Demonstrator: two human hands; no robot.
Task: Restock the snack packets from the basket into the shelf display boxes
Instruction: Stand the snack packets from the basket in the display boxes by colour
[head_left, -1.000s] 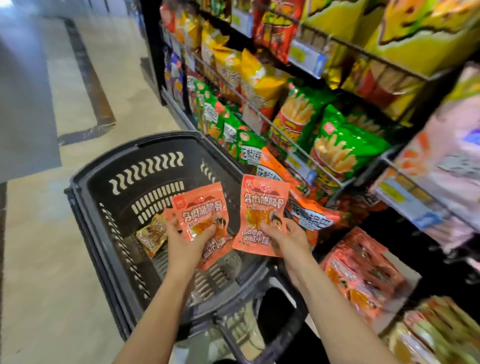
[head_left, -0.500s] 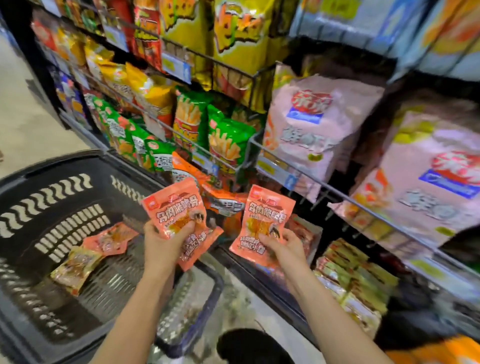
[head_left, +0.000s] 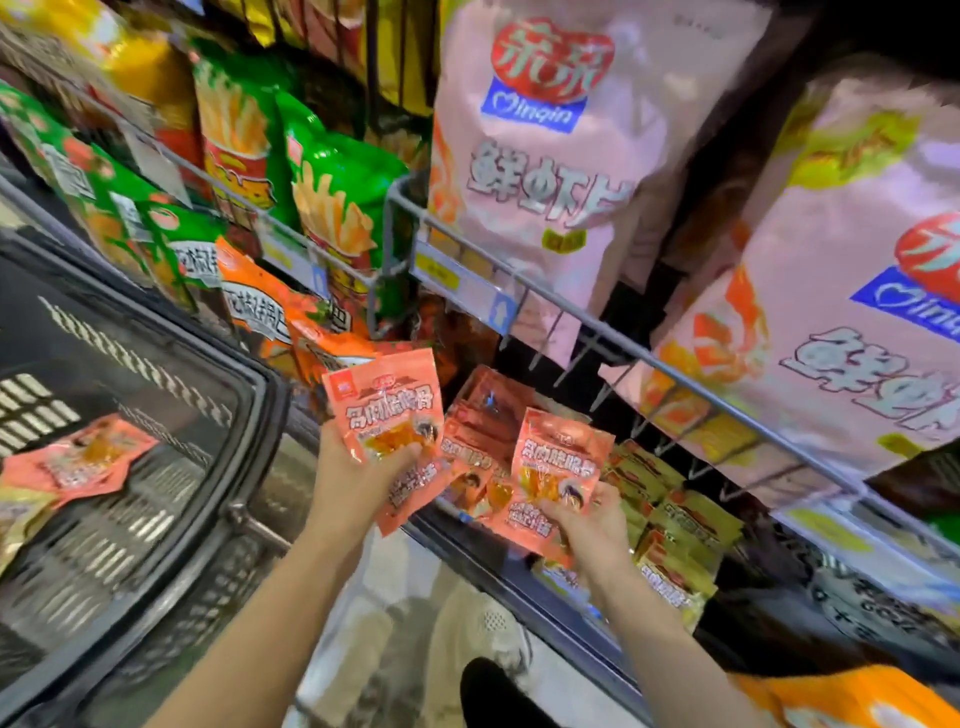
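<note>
My left hand (head_left: 349, 480) grips a bunch of orange-red snack packets (head_left: 387, 410) just right of the black basket (head_left: 244, 415). My right hand (head_left: 589, 525) holds one more orange-red packet (head_left: 558, 462) over the low shelf, directly in front of a display box (head_left: 488, 410) filled with the same packets. In the basket lie another orange-red packet (head_left: 78, 457) and a yellowish one (head_left: 15, 519), at the left edge of view.
Yellow-green packets (head_left: 675, 535) fill the neighbouring display box to the right. Big pink shrimp-chip bags (head_left: 545, 145) and green fry bags (head_left: 332, 197) hang on wire shelves (head_left: 519, 291) above. Dark shoes (head_left: 493, 691) and pale floor show below.
Both hands carried their packets from over the basket to the right toward the lower shelf. The view swung right, so the basket now sits at the left.
</note>
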